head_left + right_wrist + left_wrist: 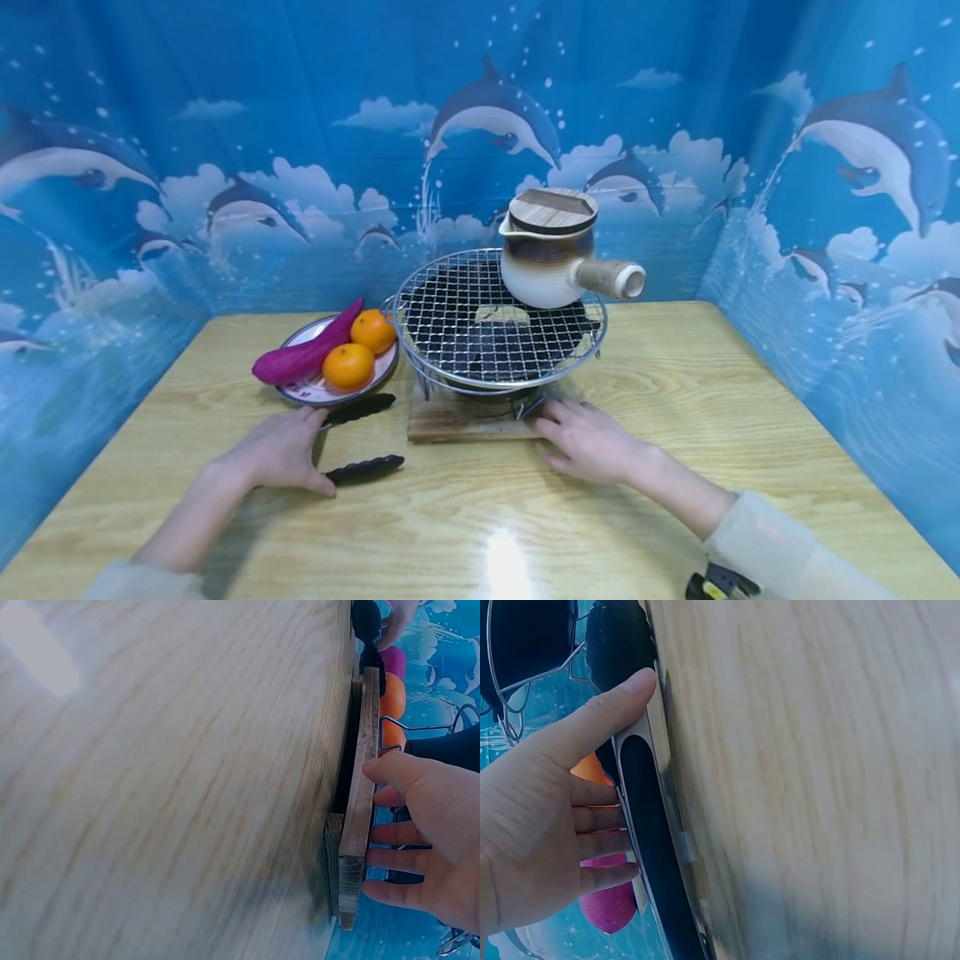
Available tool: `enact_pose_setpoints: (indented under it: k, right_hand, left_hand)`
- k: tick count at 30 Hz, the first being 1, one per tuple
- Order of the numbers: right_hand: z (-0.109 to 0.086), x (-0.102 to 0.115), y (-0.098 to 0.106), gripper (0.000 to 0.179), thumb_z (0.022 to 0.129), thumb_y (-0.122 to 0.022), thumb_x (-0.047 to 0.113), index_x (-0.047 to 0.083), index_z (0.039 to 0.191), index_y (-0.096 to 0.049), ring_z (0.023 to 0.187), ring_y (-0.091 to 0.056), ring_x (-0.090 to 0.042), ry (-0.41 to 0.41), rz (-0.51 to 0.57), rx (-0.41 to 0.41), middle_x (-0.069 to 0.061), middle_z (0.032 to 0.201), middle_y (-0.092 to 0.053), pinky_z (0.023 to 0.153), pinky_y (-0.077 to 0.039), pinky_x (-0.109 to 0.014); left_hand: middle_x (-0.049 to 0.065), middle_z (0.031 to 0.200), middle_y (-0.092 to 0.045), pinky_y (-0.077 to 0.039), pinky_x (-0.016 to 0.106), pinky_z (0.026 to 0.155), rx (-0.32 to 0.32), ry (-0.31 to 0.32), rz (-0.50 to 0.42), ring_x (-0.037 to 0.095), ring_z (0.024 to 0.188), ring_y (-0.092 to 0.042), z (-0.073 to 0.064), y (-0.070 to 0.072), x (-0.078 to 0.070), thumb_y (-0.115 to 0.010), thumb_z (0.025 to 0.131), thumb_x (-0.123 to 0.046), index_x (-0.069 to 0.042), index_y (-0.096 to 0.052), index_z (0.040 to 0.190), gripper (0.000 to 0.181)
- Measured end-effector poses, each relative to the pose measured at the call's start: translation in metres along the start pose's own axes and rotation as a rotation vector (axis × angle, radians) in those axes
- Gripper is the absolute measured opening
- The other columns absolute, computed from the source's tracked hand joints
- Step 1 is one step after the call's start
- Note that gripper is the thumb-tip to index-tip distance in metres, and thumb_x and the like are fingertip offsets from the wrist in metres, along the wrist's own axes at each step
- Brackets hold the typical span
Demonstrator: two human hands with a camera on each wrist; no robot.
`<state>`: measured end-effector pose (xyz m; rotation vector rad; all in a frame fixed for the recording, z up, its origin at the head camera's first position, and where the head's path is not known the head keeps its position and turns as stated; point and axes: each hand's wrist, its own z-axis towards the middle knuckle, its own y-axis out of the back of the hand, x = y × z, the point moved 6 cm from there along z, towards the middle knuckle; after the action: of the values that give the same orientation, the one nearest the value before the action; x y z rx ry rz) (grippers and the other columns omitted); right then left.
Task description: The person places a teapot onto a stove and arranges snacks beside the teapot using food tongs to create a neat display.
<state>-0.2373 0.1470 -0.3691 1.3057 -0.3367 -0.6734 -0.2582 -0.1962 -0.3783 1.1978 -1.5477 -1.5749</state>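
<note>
A pair of tongs (365, 470) with black scalloped ends lies spread apart on the table. My left hand (277, 450) spans it, the thumb by the near arm and the other fingers by the far arm. In the left wrist view, the hand's fingers look fairly straight beside the tongs (654, 840). My right hand (588, 442) touches the front right of a wooden board (465, 428), its fingers extended along the edge in the right wrist view. On that board stands a small stove topped by a round wire grill (487, 350).
A pale and brown side-handled teapot (543, 271) with a wooden lid sits on the grill's back right. Left of the stove, a plate (386, 367) bears a purple sweet potato (300, 358) and two oranges (348, 367). Blue dolphin-print curtains (300, 83) surround the wooden table (420, 533).
</note>
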Motion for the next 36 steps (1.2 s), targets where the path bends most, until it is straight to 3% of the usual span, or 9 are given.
enact_pose_setpoints:
  k: [10, 17, 36]
  right_hand:
    - [-0.001, -0.001, -0.001, 0.03, 0.083, -0.066, 0.031, 0.012, 0.105, -0.062, 0.09, -0.056, -0.02, 0.013, -0.001, -0.006, -0.004, 0.098, -0.057, 0.075, -0.05, -0.037]
    - [-0.001, -0.001, 0.001, 0.031, 0.082, -0.066, 0.03, 0.012, 0.106, -0.062, 0.091, -0.056, -0.021, -0.007, 0.022, 0.035, -0.005, 0.099, -0.058, 0.075, -0.051, -0.038]
    - [0.0, -0.003, -0.001, 0.032, 0.081, -0.068, 0.031, 0.011, 0.106, -0.061, 0.09, -0.056, -0.02, -0.001, 0.034, 0.04, -0.004, 0.098, -0.057, 0.076, -0.05, -0.037]
  left_hand:
    - [0.035, 0.13, -0.041, -0.034, 0.058, 0.094, 0.017, -0.005, -0.005, 0.05, 0.115, -0.042, 0.001, 0.002, 0.0, -0.084, 0.05, -0.052, 0.014, -0.038, 0.131, 0.114]
    - [0.033, 0.13, -0.043, -0.035, 0.057, 0.095, 0.012, 0.004, -0.017, 0.048, 0.116, -0.043, 0.002, 0.0, 0.001, -0.084, 0.049, -0.05, 0.01, -0.037, 0.133, 0.113]
    - [0.028, 0.126, -0.048, -0.04, 0.06, 0.086, -0.099, 0.034, 0.025, 0.044, 0.111, -0.048, -0.005, 0.012, -0.004, -0.081, 0.056, -0.053, 0.005, -0.044, 0.128, 0.1]
